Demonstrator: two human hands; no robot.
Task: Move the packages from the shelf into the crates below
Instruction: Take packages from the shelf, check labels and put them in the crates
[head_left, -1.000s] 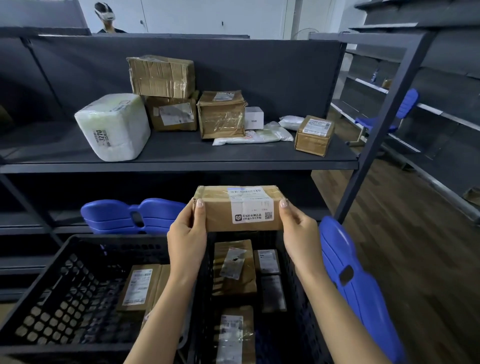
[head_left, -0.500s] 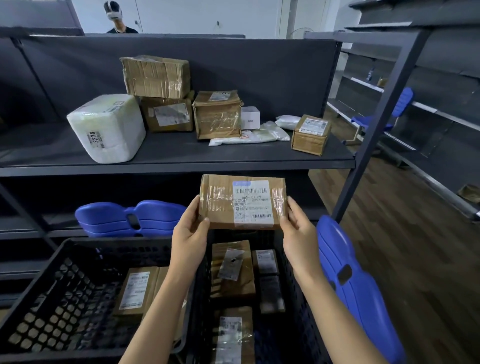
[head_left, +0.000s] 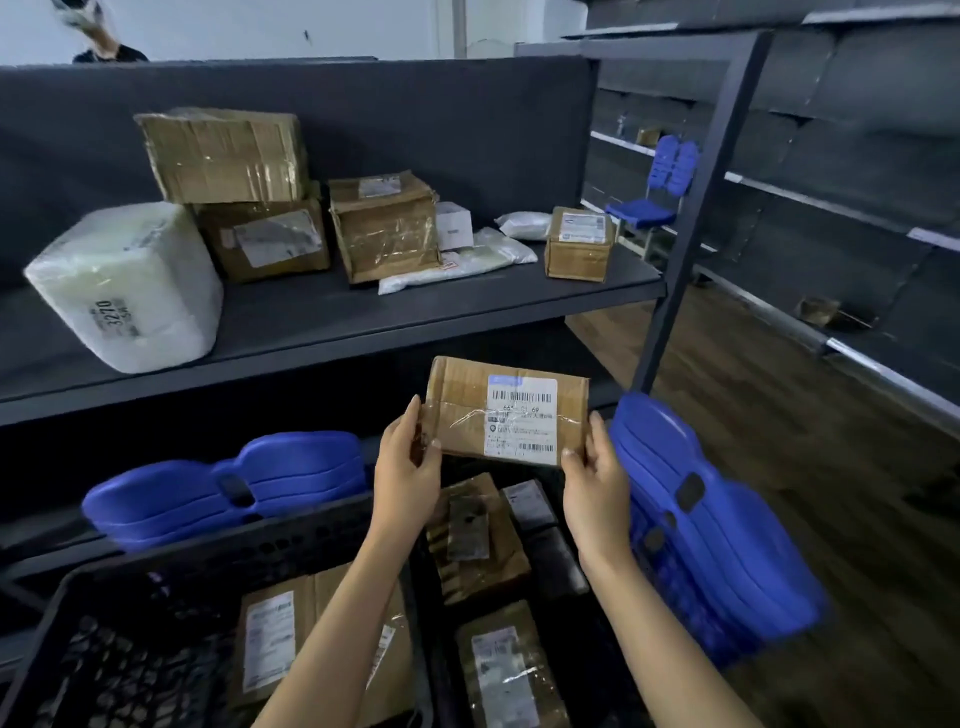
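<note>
A flat brown cardboard package (head_left: 462, 405) with a white shipping label faces me, held between my left hand (head_left: 408, 467) on its left edge and my right hand (head_left: 595, 480) on its right edge. It hangs above the right black crate (head_left: 561, 561), which holds several brown packages. The left black crate (head_left: 156, 623) holds a labelled box (head_left: 275, 639). On the dark shelf (head_left: 322, 332) remain a white wrapped bundle (head_left: 124, 286), two stacked brown boxes (head_left: 228, 156), a taped box (head_left: 384, 228), a small white box (head_left: 454, 226), white pouches (head_left: 467, 260) and a small brown box (head_left: 579, 241).
Blue plastic seat shells lean behind the left crate (head_left: 228, 483) and to the right of the right crate (head_left: 701, 519). A dark upright post (head_left: 696, 218) stands at the shelf's right end. Wooden floor and more shelving lie to the right. A person stands behind the shelf at top left (head_left: 98, 36).
The package has been tilted up so its label faces me and has shifted slightly right. My view has swung left and closer to the shelf.
</note>
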